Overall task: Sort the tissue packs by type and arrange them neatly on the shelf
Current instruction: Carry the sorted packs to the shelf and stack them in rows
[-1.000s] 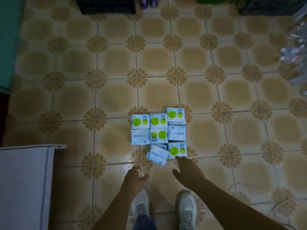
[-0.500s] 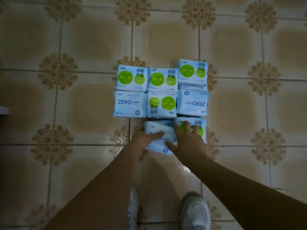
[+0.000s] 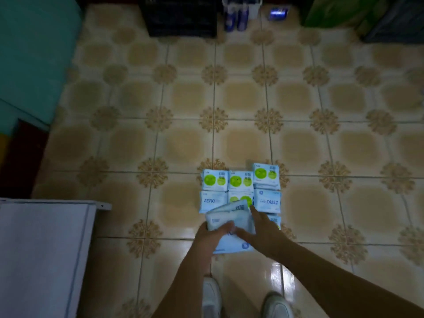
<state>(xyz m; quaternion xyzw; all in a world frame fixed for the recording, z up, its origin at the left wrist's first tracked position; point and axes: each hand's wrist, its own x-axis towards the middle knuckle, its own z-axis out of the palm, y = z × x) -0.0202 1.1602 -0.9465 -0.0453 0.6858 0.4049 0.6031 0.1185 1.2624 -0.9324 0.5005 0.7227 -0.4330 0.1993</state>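
Tiled floor [image 3: 241, 143], beige squares with brown rosettes at the corners, glossy near the bottom of the view. Directly on it lie light-blue tissue packs [image 3: 239, 191] set edge to edge in rows, some showing green circles [image 3: 240, 181], others the word ZERO [image 3: 210, 201]. At the far edge stand a dark crate [image 3: 181, 17] and two blue bottles [image 3: 236, 18]; a white cabinet [image 3: 43, 258] stands at the left.

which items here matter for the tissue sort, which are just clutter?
Job: packs held in left hand and right hand; green-dot packs; ZERO packs; white shelf.
Clutter: black crate; blue bottles; green bag.
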